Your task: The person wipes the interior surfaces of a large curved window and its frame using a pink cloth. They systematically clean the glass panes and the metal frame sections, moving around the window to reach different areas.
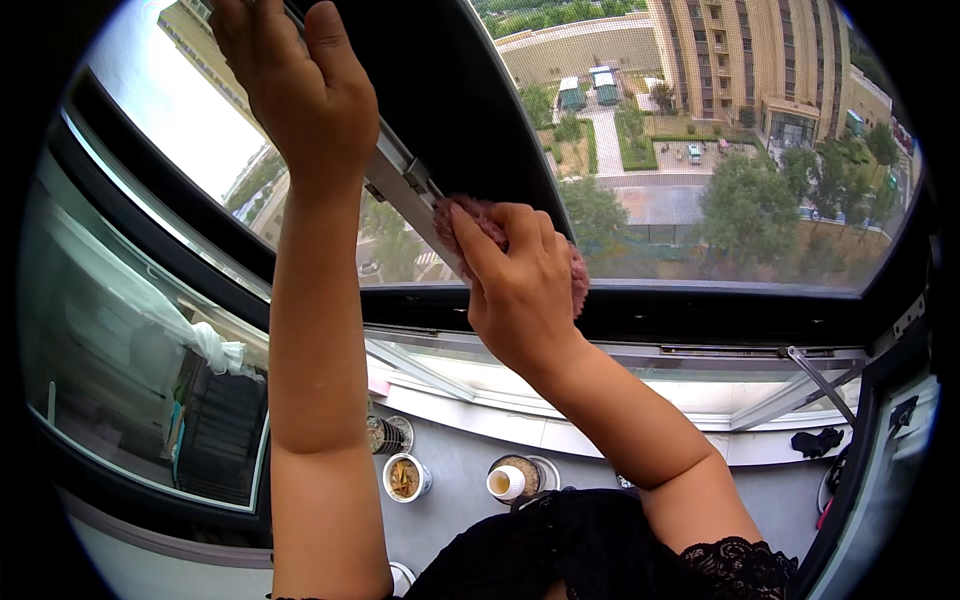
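Observation:
My right hand (528,280) presses a fluffy dusty-pink cloth (470,215) against the dark window frame (440,90), beside its pale metal edge strip (425,205). The cloth bunches under the fingers and shows on both sides of the hand. Higher up on the left, my left hand (300,100) is raised against the same window sash, thumb apart and fingers stretched upward. Its fingertips run to the top edge of the view, and no object shows in it. A small metal catch (415,175) sits on the strip just above the cloth.
A mesh-covered pane (680,180) overlooks buildings and trees. Below are a white sill (500,425), a metal window stay (815,380) and a black cloth-like item (817,442). Several pots, including a white one (420,478), stand on the grey floor. Another glass panel (110,330) stands left.

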{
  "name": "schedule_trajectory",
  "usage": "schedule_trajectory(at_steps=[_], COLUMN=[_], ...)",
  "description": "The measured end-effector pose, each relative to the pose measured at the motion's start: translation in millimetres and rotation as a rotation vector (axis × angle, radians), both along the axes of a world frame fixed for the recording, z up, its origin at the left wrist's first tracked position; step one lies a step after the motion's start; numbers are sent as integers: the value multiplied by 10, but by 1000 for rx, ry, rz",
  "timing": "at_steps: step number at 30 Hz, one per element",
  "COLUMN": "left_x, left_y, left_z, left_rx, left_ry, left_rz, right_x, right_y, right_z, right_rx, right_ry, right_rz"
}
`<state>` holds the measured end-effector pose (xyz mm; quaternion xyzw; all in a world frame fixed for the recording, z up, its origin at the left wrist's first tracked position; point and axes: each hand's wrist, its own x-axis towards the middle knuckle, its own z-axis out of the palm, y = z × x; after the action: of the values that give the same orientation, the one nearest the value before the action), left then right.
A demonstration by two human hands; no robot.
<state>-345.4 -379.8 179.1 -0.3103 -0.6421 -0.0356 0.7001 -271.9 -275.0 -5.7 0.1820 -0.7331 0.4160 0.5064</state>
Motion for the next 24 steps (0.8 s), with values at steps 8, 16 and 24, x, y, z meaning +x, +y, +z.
schedule_trajectory(at_steps=[8,16,24], left_x=[300,463,496], left_y=[35,-78,-110], left_z=[-1115,-1727,-1627], left_rx=[91,207,66], left_ry=[-62,-304,-256], left_rz=[-259,-84,24], right_x=[-96,-88,-238], right_y=[215,124,138], right_z=[137,83,320], right_rx=[-226,-13,-169], right_ry=[28,16,2], right_rz=[194,157,272])
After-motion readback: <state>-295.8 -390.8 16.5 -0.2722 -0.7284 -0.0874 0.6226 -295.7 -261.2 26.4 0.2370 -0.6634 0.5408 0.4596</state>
